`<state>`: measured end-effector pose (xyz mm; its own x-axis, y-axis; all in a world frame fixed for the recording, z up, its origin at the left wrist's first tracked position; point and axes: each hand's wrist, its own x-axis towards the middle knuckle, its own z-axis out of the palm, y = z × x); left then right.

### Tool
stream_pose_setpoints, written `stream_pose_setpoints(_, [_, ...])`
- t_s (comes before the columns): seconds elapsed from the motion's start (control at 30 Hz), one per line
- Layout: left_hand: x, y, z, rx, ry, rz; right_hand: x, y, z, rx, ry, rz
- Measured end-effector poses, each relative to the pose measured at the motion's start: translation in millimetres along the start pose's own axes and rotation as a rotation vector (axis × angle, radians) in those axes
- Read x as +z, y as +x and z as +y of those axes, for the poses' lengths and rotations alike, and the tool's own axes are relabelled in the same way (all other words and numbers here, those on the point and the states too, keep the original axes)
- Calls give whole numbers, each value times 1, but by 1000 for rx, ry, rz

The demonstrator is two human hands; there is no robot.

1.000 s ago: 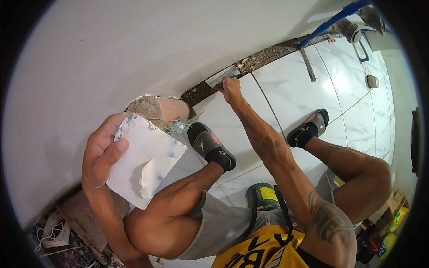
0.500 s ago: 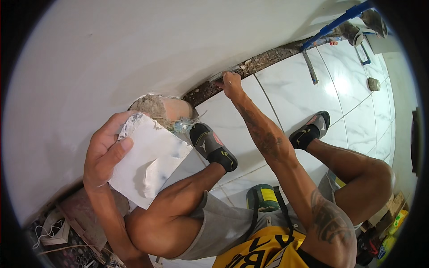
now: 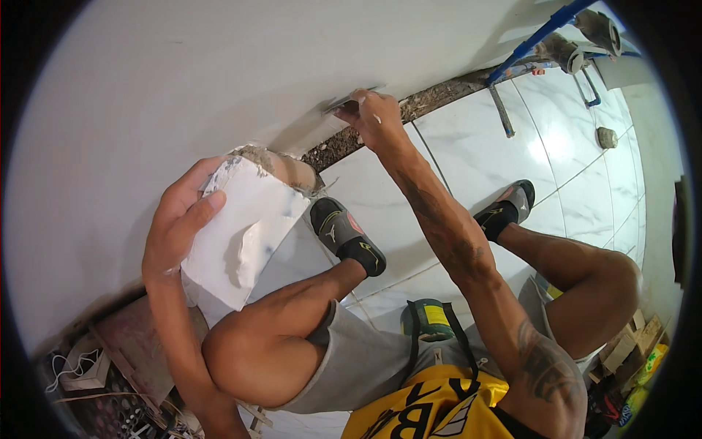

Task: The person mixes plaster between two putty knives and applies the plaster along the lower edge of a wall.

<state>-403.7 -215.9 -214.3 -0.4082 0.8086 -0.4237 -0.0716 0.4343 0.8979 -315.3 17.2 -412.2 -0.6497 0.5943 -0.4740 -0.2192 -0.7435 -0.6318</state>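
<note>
My left hand (image 3: pixel 179 212) grips a flat white board (image 3: pixel 234 212) by its upper left edge, thumb on top. A ridge of white putty (image 3: pixel 250 252) lies on the board's face, and its top edge is crusted. My right hand (image 3: pixel 376 121) is closed on a thin grey putty blade (image 3: pixel 336 104), seen nearly edge-on against the low part of the white wall (image 3: pixel 219 80). The handle side is hidden by my fingers. Just below the blade runs a rough, dark gap (image 3: pixel 333 152) between wall and floor tiles.
A thick pipe stub (image 3: pixel 292 172) with broken mortar juts from the wall beside the board. Blue pipes (image 3: pixel 537 40) and grey pipe ends (image 3: pixel 561 55) stand at the far right. A round plug (image 3: pixel 607 137) sits on the white tiles (image 3: pixel 468 146). Wood scraps (image 3: pixel 632 344) lie at lower right.
My right hand has risen from the gap onto the wall, bringing the blade more into sight. The board has shifted slightly up and tilted in my left hand.
</note>
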Motion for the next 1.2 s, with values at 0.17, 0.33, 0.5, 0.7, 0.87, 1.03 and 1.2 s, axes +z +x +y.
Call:
stream_pose_setpoints(0.17, [-3,2,-3,32,-10,42,-1,-42,-22,-83,58,-117])
stream_pose_setpoints(0.33, [-2,0,5,51,-28,80,-46,-36,20,-6,15,4])
stream_pose_setpoints(0.5, [3,3,6,67,-39,82,-85,7,112,140,5,126])
stream_pose_setpoints(0.7, [2,4,9,42,-59,97,-76,35,155,165,-75,191])
stream_pose_setpoints(0.87, [-2,2,13,43,1,81,-90,58,166,-262,-1113,-116])
stream_pose_setpoints(1.03, [-7,-2,1,65,-69,78,-83,71,169,-391,-761,-131])
stream_pose_setpoints(1.2, [3,4,2,111,-146,41,-104,92,146,-752,-1232,-111])
